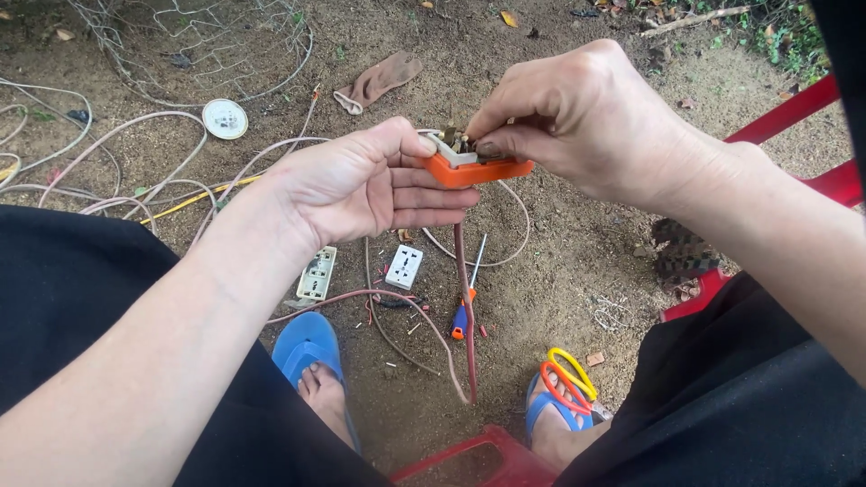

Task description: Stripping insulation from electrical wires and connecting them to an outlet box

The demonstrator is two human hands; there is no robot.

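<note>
My left hand [361,180] holds an orange and white electrical plug [474,167] from its left side, thumb on top. My right hand [577,117] pinches at the plug's open top, fingertips on the small metal parts inside. A reddish-brown cable [465,298] hangs from the plug down toward the dirt ground between my feet.
On the ground lie two white socket plates [404,267] [316,275], a screwdriver with an orange and blue handle [462,316], orange and yellow scissors [568,379], a round white fitting [225,118], pink and yellow wires [162,194], wire mesh [225,45], a glove [379,79]. Red plastic furniture [794,113] stands at right.
</note>
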